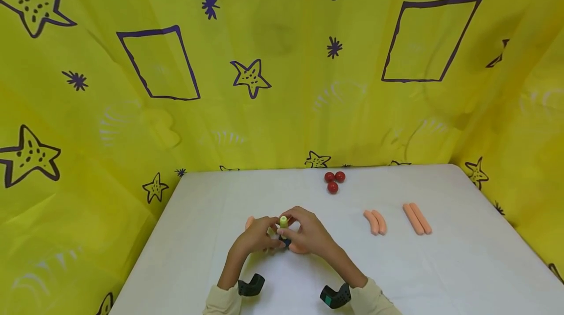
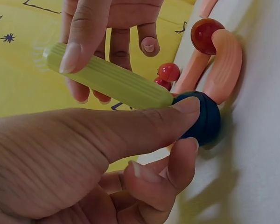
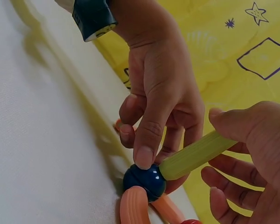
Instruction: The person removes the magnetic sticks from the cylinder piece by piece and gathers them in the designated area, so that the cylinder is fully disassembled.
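Over the front middle of the table, my left hand [image 1: 257, 236] pinches a dark blue ball [image 2: 205, 119] between thumb and fingertips. My right hand [image 1: 312, 232] grips a ribbed yellow-green stick [image 2: 107, 81], with the thumb laid along its upper end. The stick's lower end meets the blue ball, and it stands upright in the head view. A curved peach stick [image 3: 134, 205] reaches the same ball from the other side. In the left wrist view, a red ball [image 2: 205, 36] sits at that curved stick's far end. Fingers partly hide these pieces in the head view.
Three red balls [image 1: 332, 187] lie together near the table's back edge. Right of the hands are two curved peach sticks [image 1: 374, 222], and farther right two straight peach sticks [image 1: 417, 219]. A yellow patterned sheet [image 1: 282, 124] stands around the white table [image 1: 462, 276].
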A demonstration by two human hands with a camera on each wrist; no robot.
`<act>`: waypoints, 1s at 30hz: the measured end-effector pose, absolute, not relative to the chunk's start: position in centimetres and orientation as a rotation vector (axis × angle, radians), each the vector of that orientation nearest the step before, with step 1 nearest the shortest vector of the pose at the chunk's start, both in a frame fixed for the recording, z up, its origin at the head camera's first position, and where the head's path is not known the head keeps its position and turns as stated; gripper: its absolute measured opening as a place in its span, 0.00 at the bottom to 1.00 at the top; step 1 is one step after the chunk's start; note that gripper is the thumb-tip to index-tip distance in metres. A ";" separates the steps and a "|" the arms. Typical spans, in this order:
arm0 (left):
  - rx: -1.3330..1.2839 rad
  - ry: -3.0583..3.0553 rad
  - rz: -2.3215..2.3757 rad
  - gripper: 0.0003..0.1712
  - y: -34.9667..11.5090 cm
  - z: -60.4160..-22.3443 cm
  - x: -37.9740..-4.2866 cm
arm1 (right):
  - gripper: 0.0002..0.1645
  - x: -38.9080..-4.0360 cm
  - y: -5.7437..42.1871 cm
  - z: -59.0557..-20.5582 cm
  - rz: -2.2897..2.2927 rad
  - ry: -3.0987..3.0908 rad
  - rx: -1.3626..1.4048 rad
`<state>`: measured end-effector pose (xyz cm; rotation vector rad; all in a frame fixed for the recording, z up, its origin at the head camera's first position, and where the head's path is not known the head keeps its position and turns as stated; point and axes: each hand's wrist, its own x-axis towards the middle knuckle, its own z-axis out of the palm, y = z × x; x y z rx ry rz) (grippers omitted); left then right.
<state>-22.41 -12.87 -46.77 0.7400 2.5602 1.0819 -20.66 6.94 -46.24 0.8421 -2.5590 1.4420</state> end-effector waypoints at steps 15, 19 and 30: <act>0.716 2.517 1.115 0.16 -13.0 -47.8 -21.9 | 0.08 -19.7 6.6 -47.6 1.286 -2.565 0.830; 0.691 2.500 1.131 0.17 -12.9 -47.8 -21.9 | 0.11 -19.6 7.0 -47.9 1.388 -2.580 0.819; 0.625 2.475 1.161 0.15 -12.5 -47.5 -22.4 | 0.13 -20.0 8.1 -48.3 1.607 -2.621 0.677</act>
